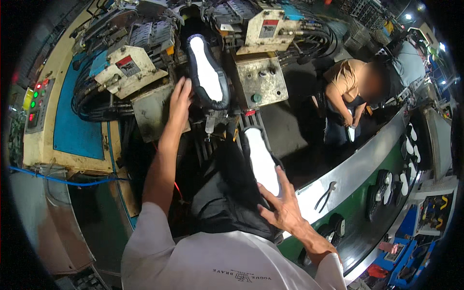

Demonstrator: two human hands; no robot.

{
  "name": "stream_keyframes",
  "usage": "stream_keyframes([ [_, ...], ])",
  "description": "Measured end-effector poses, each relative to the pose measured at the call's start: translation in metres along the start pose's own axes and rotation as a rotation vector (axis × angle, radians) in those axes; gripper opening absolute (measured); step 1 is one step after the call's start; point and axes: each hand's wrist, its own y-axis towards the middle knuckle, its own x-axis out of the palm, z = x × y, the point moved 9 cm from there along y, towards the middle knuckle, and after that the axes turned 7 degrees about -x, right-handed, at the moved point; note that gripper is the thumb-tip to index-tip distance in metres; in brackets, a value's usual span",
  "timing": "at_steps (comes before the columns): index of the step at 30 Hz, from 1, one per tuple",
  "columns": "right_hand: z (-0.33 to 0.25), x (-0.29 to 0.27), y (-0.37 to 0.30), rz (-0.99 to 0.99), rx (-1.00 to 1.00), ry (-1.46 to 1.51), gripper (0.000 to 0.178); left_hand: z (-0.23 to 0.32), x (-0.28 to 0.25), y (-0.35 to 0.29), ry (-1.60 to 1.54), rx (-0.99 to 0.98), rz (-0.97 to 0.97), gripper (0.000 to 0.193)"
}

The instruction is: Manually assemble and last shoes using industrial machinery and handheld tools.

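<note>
A black shoe upper with a white sole board sits bottom-up in the machine in front of me, toe end nearest. My left hand is beside its left edge, fingers stretched out and holding nothing; whether the fingertips touch the upper I cannot tell. A second black shoe upper, its white bottom also facing up, slants by my right thigh. My right hand grips its near end, with fingers on the white board and along the right side. The palm hides that end.
Metal clamp units with hoses flank the machine. A button panel is at far left. Pliers lie on the metal ledge of a green conveyor bearing several shoes. A seated co-worker holds a shoe at right.
</note>
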Motion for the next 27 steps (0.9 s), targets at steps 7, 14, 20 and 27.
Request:
stream_keyframes([
  [7, -0.022, -0.079, 0.145, 0.177, -0.174, -0.139, 0.073, 0.033, 0.036, 0.047, -0.143, -0.191, -0.195, 0.052],
  [14, -0.02, -0.052, 0.307, 0.249, -0.274, -0.149, 0.077, 0.039, -0.026, -0.133, -0.532, -0.19, -0.593, 0.105],
  [20, -0.017, 0.001, 0.335, 0.159, -0.177, -0.091, 0.078, -0.053, -0.124, -0.238, -0.808, -0.453, -0.186, 0.116],
  [27, -0.036, 0.004, 0.332, 0.28, -0.463, -0.452, 0.088, -0.108, -0.147, -0.316, -0.897, -0.656, -0.101, 0.102],
])
